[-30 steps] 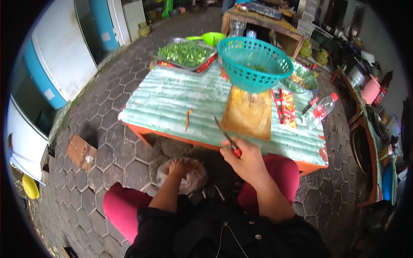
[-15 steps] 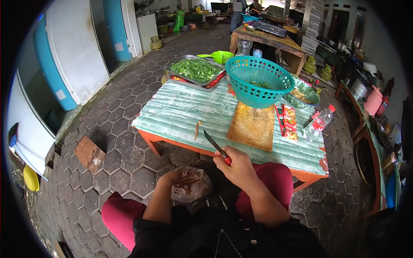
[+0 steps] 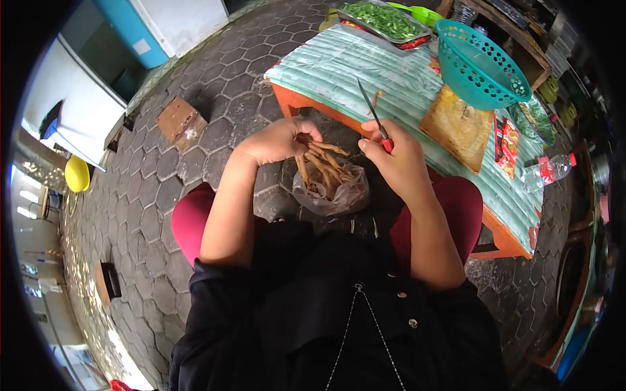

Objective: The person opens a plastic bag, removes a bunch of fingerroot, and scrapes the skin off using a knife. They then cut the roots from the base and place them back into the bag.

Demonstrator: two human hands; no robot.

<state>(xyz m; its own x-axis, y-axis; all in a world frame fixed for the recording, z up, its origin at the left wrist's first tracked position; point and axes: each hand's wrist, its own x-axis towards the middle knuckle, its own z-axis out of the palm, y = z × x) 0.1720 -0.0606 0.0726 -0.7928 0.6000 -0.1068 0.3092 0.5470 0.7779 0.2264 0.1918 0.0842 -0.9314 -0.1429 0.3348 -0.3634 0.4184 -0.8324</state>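
My left hand (image 3: 283, 140) is closed on several long, thin brown roots (image 3: 324, 166), lifted at the mouth of a clear plastic bag (image 3: 336, 195) between my knees. The lower ends of the roots hang over the bag. In my right hand (image 3: 394, 153) is a knife (image 3: 375, 117), its red handle gripped and its dark blade pointing up and away, near the table edge. A small brown piece (image 3: 376, 99) lies on the table (image 3: 339, 72) beyond the blade. Right of it lies a worn wooden board (image 3: 453, 130).
A teal basket (image 3: 482, 72) sits at the board's far end. Beyond are a tray of chopped greens (image 3: 385, 21), red packets (image 3: 507, 146) and a plastic bottle (image 3: 548, 173). A brown block (image 3: 181, 122) lies on the paved floor at left.
My left hand has come up from the bag with brown roots in it. My right hand still holds the knife. The view has tilted down and turned, shifting the table up and right.
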